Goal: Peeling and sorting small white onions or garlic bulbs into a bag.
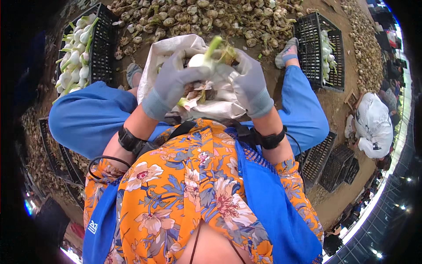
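My left hand [176, 77], in a grey glove, is closed round a white garlic bulb [197, 61] with a short green stem pointing up. Against the bulb's other side is my right hand [249, 77], gloved alike, with loose brownish-green outer leaves [227, 55] between its fingers. Both hands are above a white woven sack [155, 57] spread between my legs. Peeled skins and stem scraps [194, 95] lie on the sack beneath the hands. The fingers partly hide the bulb's lower side.
A heap of unpeeled garlic [197, 15] lies beyond the sack. Black plastic crates with cleaned garlic stand at left [104, 43] and right [308, 46]. Further crates [336, 168] sit on the ground at lower right, near a filled white bag [374, 123] and other people.
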Demonstrator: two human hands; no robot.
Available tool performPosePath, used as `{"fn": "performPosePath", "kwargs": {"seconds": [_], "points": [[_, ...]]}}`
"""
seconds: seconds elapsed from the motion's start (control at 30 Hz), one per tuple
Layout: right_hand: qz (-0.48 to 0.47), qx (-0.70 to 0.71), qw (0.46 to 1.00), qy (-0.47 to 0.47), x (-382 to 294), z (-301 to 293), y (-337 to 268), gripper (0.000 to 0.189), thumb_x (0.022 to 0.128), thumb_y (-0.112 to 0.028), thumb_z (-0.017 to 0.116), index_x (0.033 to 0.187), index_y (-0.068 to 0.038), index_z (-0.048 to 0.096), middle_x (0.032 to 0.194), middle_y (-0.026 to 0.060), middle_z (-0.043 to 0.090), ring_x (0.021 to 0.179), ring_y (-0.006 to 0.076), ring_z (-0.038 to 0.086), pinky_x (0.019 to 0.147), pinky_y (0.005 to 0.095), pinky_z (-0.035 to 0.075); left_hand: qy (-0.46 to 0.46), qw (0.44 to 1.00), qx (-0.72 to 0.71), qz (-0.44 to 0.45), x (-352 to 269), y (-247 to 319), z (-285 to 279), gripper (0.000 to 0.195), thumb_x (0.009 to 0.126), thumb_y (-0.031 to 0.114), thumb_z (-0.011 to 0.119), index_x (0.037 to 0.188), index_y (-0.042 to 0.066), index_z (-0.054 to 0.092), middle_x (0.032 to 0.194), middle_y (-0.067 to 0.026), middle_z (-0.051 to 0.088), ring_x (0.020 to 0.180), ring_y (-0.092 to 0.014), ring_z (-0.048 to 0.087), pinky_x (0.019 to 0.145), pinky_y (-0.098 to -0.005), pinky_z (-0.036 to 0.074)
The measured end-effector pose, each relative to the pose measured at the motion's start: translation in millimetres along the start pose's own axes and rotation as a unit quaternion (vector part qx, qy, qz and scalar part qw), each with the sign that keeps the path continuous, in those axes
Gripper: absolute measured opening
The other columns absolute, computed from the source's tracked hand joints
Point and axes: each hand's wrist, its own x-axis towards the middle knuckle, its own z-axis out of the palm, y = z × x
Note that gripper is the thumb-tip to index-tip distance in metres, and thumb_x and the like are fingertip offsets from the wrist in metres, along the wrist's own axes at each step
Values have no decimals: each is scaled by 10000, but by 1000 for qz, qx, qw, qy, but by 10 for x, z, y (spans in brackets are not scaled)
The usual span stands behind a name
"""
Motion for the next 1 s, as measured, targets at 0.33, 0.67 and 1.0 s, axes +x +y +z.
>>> {"fn": "performPosePath", "kwargs": {"seconds": [0.33,0.67,1.0], "points": [[-66,182,981,4,48,18,137,274,913,-24,502,1173,39,557,993,71,636,853,103,608,741,238,495,-88,983,-157,-45,71,-121,-186,616,852,203,616,1389,15,380,1279,-132,519,1013,-174,594,848,-281,520],[-154,260,951,61,46,-422,-56,334,870,-58,472,1185,39,520,1116,157,605,1014,249,613,904,355,502,130,988,56,55,65,-193,-287,236,907,218,656,1028,15,649,795,-23,649,692,-53,574,602,-226,482],[-369,-512,771,86,223,227,82,256,777,-208,646,990,-68,616,926,139,600,847,309,595,706,379,477,91,938,313,114,-63,6,-206,163,863,100,692,993,20,635,837,-30,667,692,-44,591,613,-206,486]]}}
